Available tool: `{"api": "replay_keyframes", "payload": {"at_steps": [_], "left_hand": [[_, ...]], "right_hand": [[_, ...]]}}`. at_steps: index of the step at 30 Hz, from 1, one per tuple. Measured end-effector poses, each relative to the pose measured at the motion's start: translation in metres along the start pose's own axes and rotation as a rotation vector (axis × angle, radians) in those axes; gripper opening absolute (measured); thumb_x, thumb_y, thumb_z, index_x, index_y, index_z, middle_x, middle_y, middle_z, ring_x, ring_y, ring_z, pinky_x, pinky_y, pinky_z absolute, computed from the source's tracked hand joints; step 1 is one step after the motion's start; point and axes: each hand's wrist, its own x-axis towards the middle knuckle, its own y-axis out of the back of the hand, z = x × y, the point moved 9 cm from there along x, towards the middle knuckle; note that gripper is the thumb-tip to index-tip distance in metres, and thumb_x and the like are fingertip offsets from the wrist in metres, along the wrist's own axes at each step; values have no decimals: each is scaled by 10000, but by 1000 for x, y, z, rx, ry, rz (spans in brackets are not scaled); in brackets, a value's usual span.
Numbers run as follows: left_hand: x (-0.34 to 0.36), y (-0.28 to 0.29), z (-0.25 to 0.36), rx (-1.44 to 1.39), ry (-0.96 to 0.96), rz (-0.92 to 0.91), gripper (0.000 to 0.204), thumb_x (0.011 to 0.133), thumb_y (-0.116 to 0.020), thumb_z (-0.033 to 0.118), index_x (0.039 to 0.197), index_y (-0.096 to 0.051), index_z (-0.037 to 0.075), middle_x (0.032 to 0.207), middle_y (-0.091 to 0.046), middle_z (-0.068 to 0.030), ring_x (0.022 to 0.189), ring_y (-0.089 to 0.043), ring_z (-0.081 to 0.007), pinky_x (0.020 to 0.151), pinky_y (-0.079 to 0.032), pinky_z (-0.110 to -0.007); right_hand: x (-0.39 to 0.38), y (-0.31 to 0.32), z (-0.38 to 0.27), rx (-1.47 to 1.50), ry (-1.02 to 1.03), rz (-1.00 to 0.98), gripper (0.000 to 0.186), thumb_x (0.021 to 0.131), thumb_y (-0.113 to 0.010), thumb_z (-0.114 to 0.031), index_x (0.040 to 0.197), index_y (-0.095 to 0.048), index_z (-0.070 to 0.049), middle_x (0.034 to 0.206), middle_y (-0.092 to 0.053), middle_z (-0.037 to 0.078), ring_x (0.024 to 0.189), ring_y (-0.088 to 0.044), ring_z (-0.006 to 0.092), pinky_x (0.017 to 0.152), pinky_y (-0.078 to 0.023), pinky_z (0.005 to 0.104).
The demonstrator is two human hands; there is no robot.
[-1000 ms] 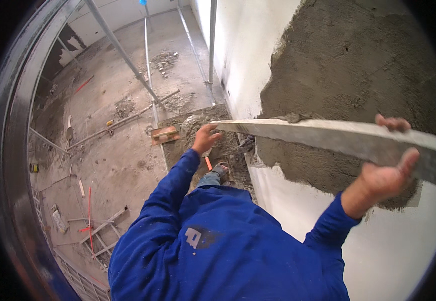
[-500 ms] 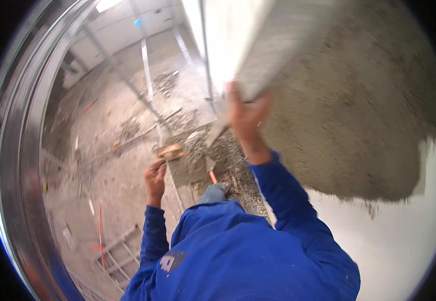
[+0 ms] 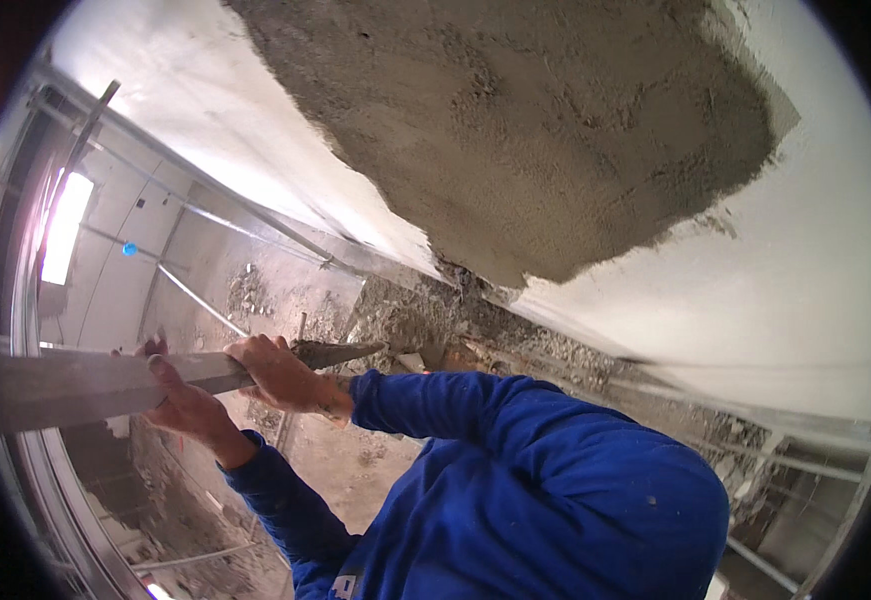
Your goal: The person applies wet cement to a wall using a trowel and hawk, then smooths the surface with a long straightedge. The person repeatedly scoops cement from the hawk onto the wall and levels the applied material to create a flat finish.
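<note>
A long, grey, mortar-smeared straightedge (image 3: 65, 388) lies across the left of the view, away from the wall. My left hand (image 3: 187, 408) grips it from below, thumb up along its near face and fingertips showing beyond the top edge. Closer to its thin end, my right hand (image 3: 280, 372) is wrapped over it. Its far right end reaches above the rubble near the wall's base. Grey wet plaster (image 3: 555, 130) covers a broad patch of the white wall (image 3: 735, 260), with a ragged lower edge.
Rubble and mortar (image 3: 395, 310) lie along the foot of the wall. Metal scaffold tubes (image 3: 200, 295) cross at the left, and another rail (image 3: 815, 465) runs at the lower right. A bright window (image 3: 67, 228) is at the far left.
The straightedge has come away from the plastered wall and swung to my left. My left hand, earlier low beside a brick-coloured block, now grips it with my right. My view has turned.
</note>
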Motion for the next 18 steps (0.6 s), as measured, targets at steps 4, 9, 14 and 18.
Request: {"api": "replay_keyframes", "payload": {"at_steps": [4, 9, 14, 18], "left_hand": [[13, 8, -17, 96, 69, -1, 476, 906, -549, 237, 1233, -406, -78, 908, -581, -109, 807, -559, -187, 761, -464, -331], [40, -14, -52, -30, 10, -48, 379, 916, -515, 262, 1115, -508, -61, 888, -599, -120, 804, -582, -193, 752, -482, -333], [73, -9, -78, 50, 11, -13, 396, 907, -530, 302, 1102, -536, -43, 921, -619, -142, 818, -611, -210, 749, -511, -322], [102, -12, -76, 384, -362, -69, 424, 853, -577, 345, 1103, -548, 4, 926, -616, -136, 811, -600, -243, 758, -487, -363]], "right_hand": [[-37, 5, 39, -33, -96, -47, 765, 781, -649, -443, 1337, -320, -33, 1227, -395, 214, 1150, -400, 376, 940, -337, 512], [-177, 36, 211, 7, -819, -275, 544, 867, -543, -393, 1218, -505, 21, 1218, -525, 227, 1137, -499, 342, 969, -396, 417], [-395, 42, 311, -169, -1312, -569, 457, 845, -554, -379, 1065, -546, 22, 986, -603, 244, 906, -594, 386, 755, -463, 481], [-551, 22, 369, -384, -1250, -801, 523, 850, -539, -430, 1097, -529, 32, 974, -615, 245, 927, -596, 388, 761, -466, 477]]}}
